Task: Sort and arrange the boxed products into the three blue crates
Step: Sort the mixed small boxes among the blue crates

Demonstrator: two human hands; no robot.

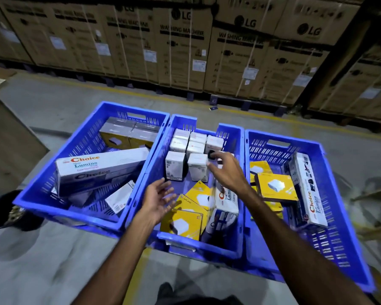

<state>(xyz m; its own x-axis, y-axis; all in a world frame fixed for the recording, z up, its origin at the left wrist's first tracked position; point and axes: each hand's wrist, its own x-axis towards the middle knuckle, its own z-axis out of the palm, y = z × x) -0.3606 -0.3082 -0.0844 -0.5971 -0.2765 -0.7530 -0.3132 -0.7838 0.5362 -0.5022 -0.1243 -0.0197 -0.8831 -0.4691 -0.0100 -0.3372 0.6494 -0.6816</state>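
Three blue crates stand side by side on the floor: the left crate (42, 194), the middle crate (198, 244) and the right crate (343, 249). The middle one holds several small white boxes (175, 165) at the back and yellow flat boxes (183, 223) at the front. My right hand (227, 170) hovers over the white boxes, fingers spread, its fingertips at the rightmost ones. My left hand (160, 199) is palm-up and open above the crate's bare middle. A long white Choice box (101, 167) lies in the left crate. Another Choice box (307, 190) and yellow boxes (276, 187) lie in the right crate.
Stacked brown washing-machine cartons (185, 45) on pallets line the far side behind a yellow floor line. A cardboard box (7, 137) stands at the left. A dark round container (7, 212) sits by the left crate's near corner. Grey concrete floor surrounds the crates.
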